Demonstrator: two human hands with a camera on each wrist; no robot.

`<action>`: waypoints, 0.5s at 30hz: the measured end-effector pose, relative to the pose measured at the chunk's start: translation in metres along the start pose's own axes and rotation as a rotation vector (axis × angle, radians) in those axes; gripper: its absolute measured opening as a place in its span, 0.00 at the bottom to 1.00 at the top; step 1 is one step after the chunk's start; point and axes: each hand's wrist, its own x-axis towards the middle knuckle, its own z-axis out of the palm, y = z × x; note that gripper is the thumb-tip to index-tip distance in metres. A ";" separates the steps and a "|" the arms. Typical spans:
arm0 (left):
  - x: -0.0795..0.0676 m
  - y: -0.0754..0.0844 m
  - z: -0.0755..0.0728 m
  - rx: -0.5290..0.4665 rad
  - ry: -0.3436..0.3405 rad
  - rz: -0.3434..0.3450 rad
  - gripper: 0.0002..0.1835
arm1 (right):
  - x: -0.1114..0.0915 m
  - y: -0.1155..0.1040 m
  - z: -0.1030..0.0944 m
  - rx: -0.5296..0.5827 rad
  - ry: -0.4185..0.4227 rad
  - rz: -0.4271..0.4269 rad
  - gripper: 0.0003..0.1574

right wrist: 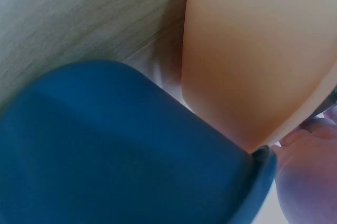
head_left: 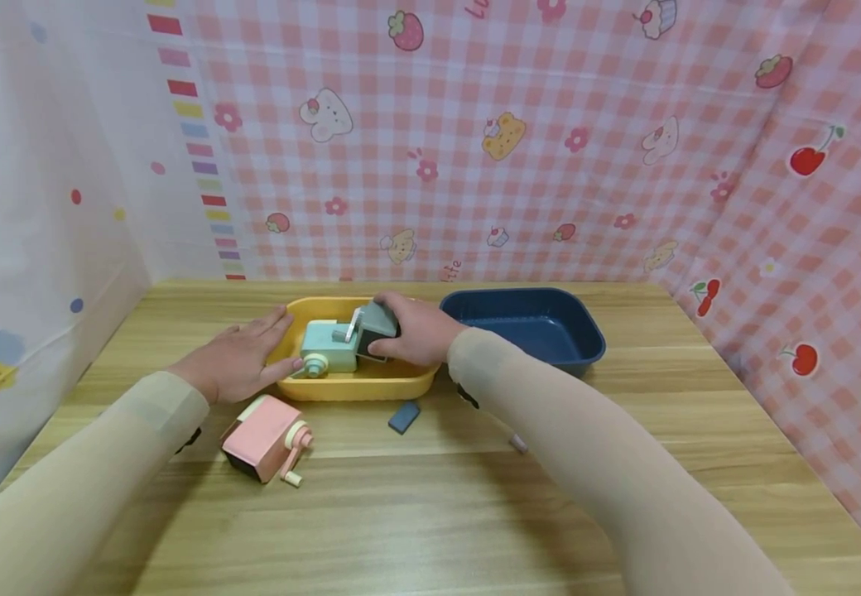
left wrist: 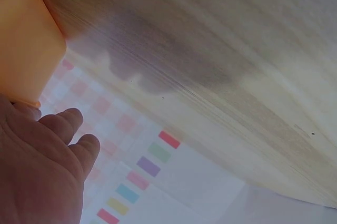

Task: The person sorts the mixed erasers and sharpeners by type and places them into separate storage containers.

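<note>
In the head view, my right hand (head_left: pixel 425 331) grips a dark grey-green crank pencil sharpener (head_left: pixel 378 319) inside the yellow basket (head_left: pixel 359 389). Right beside it in the basket sits a mint-green crank sharpener (head_left: pixel 332 346), its cream crank hub facing front. My left hand (head_left: pixel 240 358) lies over the basket's left end, fingers straight along the rim and thumb stretched toward the mint sharpener's crank. A pink crank sharpener (head_left: pixel 262 434) rests on the table in front of that hand. In the right wrist view, basket walls hide most of what the right hand (right wrist: pixel 310 171) holds.
A navy blue basket (head_left: pixel 594 335) stands right of the yellow one, close to the right forearm. A small blue-grey block (head_left: pixel 404 417) lies on the wooden table (head_left: pixel 371 513) in front. Near the right forearm is a small pinkish block (head_left: pixel 518 444). Patterned cloth hangs behind.
</note>
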 end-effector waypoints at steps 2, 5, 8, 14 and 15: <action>0.000 0.000 0.000 0.003 0.003 0.001 0.50 | 0.001 0.001 0.000 0.004 0.002 0.006 0.51; 0.000 0.001 -0.001 0.006 -0.002 -0.003 0.49 | 0.002 0.002 0.000 0.002 0.003 0.018 0.51; 0.000 0.002 -0.002 0.008 -0.002 -0.001 0.49 | 0.002 0.002 0.000 0.001 -0.002 0.028 0.50; 0.000 0.002 -0.002 0.016 -0.001 0.003 0.49 | 0.001 0.001 -0.001 -0.007 -0.007 0.038 0.48; 0.000 0.002 -0.001 0.015 -0.002 0.003 0.49 | 0.001 0.001 -0.001 -0.010 -0.007 0.040 0.48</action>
